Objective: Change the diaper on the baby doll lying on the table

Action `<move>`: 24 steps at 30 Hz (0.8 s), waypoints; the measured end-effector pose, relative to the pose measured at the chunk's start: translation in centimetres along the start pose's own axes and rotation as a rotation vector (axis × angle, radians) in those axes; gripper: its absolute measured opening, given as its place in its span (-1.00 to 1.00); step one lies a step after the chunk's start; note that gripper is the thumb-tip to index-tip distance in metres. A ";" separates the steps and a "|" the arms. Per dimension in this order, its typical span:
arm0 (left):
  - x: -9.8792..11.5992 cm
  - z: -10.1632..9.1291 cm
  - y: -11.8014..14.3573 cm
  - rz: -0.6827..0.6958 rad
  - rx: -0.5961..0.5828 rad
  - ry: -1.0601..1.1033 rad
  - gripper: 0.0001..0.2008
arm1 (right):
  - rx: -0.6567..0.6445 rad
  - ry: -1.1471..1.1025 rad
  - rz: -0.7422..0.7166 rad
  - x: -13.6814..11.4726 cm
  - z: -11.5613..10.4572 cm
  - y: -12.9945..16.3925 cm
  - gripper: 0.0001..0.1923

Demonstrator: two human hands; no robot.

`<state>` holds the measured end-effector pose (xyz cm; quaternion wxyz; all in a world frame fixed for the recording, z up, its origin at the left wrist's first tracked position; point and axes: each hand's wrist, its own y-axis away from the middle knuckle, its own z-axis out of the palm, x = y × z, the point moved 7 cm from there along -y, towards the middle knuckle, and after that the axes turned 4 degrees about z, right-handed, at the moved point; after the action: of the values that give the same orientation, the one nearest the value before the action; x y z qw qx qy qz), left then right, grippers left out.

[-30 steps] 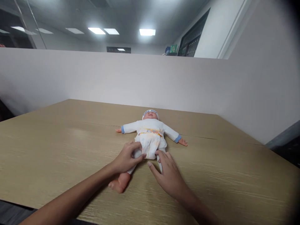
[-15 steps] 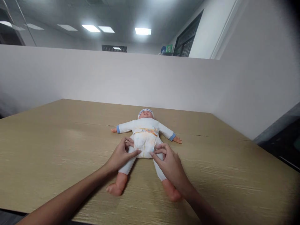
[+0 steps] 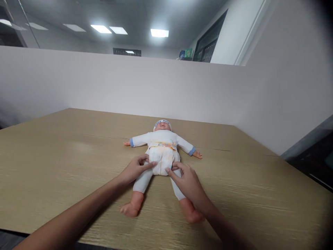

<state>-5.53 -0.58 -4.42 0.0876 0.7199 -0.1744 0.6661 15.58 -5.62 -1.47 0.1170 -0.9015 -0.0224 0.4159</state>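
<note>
A baby doll (image 3: pixel 161 135) in a white suit with blue cuffs lies on its back, arms spread and its feet toward me. Round its hips sits a white diaper (image 3: pixel 161 156) with a coloured waistband. On the diaper's left edge, by the leg opening, my left hand (image 3: pixel 137 167) is closed in a pinch, thumb on the front. My right hand (image 3: pixel 186 177) pinches the opposite leg edge between thumb and fingers. Some fingertips of both hands are hidden behind the diaper and the doll's legs.
The doll lies on a wide wooden table (image 3: pixel 78 166) with a thin seam across it. A pale low wall (image 3: pixel 130 86) rises behind the table's far edge. On the right stands a dark object (image 3: pixel 312 159) beside the wall.
My left hand has slid slightly up along the diaper's edge. The right hand keeps nearly the same place, and the doll's left-side leg has shifted a little inward.
</note>
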 end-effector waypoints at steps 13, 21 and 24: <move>-1.3 0.0 -0.6 -0.018 0.053 0.178 -0.44 | 0.179 0.067 -0.107 -0.6 -1.4 0.2 -0.64; -0.4 -0.7 -0.1 0.124 0.108 0.019 -0.52 | 0.110 -0.042 -0.114 1.3 -0.8 0.0 -0.62; 0.8 -2.2 0.8 0.235 0.098 -0.144 -0.63 | 0.118 -0.012 -0.211 1.6 -1.9 1.0 -0.73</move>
<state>-7.84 -0.59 -3.49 -0.0388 0.7440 -0.2305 0.6260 18.07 -6.75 -1.71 0.2127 -0.8833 -0.0931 0.4072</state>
